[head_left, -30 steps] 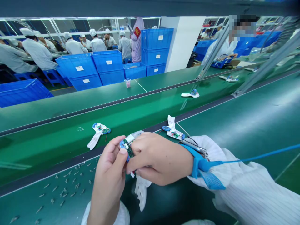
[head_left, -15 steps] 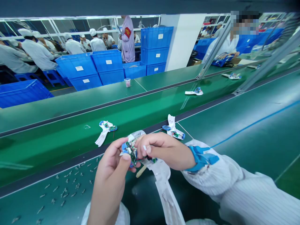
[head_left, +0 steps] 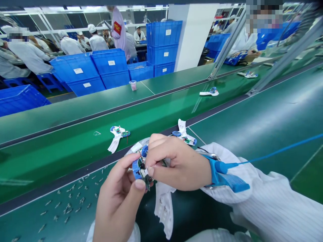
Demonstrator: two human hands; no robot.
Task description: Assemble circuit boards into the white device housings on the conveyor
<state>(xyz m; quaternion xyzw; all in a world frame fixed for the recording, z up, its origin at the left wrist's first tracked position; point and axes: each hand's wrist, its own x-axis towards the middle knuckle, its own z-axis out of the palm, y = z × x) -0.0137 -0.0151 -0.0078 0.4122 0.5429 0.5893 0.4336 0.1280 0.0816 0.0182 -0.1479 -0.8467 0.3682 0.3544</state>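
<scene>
My left hand is closed around a circuit board in a blue housing, thumb in front and fingers behind. Bent over that assembly, my right hand pinches at it with thumb and index finger; what lies between the fingertips is hidden. A small white piece shows by the right thumb. Below the hands extends a white plastic handle shell, its upper end covered by them. Behind the fingers is part of a clear plastic bag. A blue wrist strap with a cord circles my right wrist.
Open white shells with boards lie on the green belt: one at left, another farther right. A third shell rests at the belt's near edge. Small metal parts are scattered at left. Blue bins and co-workers are beyond.
My right hand has turned, its back now more toward me, fingertips still at the board. The blue housing has tilted in my left hand. The handle shell below hangs more upright.
</scene>
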